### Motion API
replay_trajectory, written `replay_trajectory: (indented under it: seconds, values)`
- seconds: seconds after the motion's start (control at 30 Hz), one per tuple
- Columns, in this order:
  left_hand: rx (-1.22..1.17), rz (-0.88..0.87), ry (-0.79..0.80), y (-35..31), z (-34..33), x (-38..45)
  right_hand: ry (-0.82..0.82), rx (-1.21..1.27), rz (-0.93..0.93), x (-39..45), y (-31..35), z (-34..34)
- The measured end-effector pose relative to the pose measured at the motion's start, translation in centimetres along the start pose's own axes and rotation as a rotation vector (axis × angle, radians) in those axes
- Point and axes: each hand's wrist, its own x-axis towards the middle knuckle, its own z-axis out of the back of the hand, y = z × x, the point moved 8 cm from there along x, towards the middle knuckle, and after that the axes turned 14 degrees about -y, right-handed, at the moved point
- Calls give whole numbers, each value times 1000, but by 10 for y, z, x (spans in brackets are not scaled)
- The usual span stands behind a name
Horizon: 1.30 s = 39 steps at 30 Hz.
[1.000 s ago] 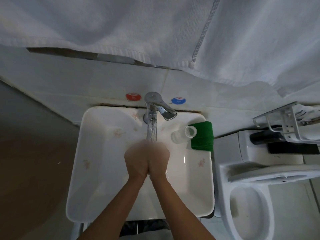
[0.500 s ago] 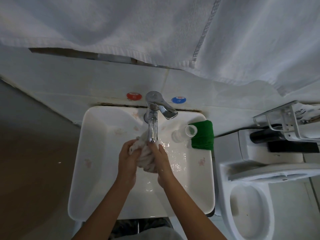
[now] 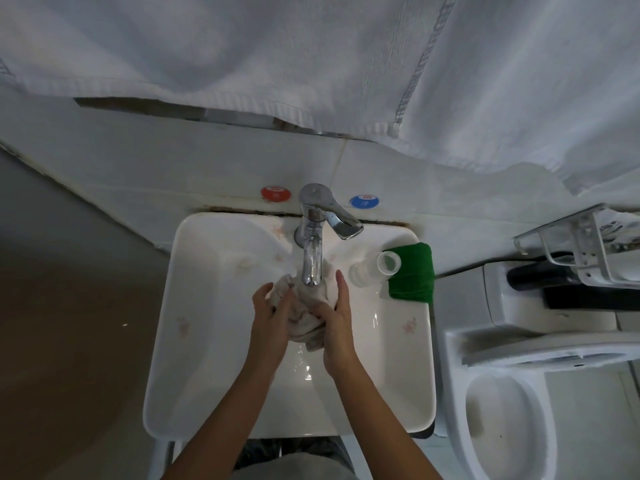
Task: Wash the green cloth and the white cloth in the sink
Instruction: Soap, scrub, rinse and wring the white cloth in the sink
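A bunched, wet white cloth (image 3: 304, 317) sits between my two hands under the chrome tap's spout (image 3: 311, 268), over the white sink (image 3: 194, 323). My left hand (image 3: 268, 318) grips its left side with curled fingers. My right hand (image 3: 337, 320) presses against its right side, fingers straight and pointing up, thumb tucked against the cloth. The green cloth (image 3: 412, 277) lies folded on the sink's back right rim, apart from both hands.
A clear plastic bottle (image 3: 375, 270) lies on the rim beside the green cloth. Large white towels (image 3: 311, 64) hang overhead. A toilet (image 3: 502, 420) and a metal rack (image 3: 581, 244) stand to the right. Red and blue tap markers are on the wall.
My hands have drawn slightly apart and the white cloth now shows between them under the spout. A second ago they were pressed together in a blur. The green cloth has not moved.
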Motion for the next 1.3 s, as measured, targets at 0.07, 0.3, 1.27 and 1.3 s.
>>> replay_trajectory:
  seconds: [0.07,0.3,1.27,1.3]
  values:
    - [97,-5,-35,6,-2,6,75,3,-6,-4,0,-10]
    - [413,-244,-207,-6,-7,-6,-154,-25,-42,-5,-14,-9]
    - [-40,-185,145,-10,-18,4,3,-208,-9,16,-4,-4]
    - [-39,-190,162,-10,-19,2,-5,-209,-33,17,-6,-2]
